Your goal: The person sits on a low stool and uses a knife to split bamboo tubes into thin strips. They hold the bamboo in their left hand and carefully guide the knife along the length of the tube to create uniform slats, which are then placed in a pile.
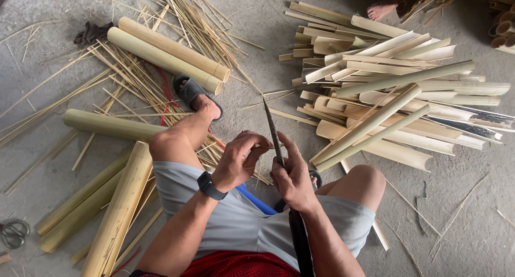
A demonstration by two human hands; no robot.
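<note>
Bamboo work: right hand point(294, 176) grips a long dark blade point(272, 131); left hand point(238, 160) pinches a thin pale sliver point(268, 146) against it.
Sliver looks light, springy, splintery; best pinched close to the blade.

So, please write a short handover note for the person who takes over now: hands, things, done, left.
Left hand: pinches at a thin bamboo sliver against the knife blade.
Right hand: grip closed on the knife, blade pointing away from the body.
Things: whole bamboo tubes on the left floor, thin strips among them; scissors at the far left edge.
Done: split slats piled on the right.
Left: the whole tubes are uncut.
</note>
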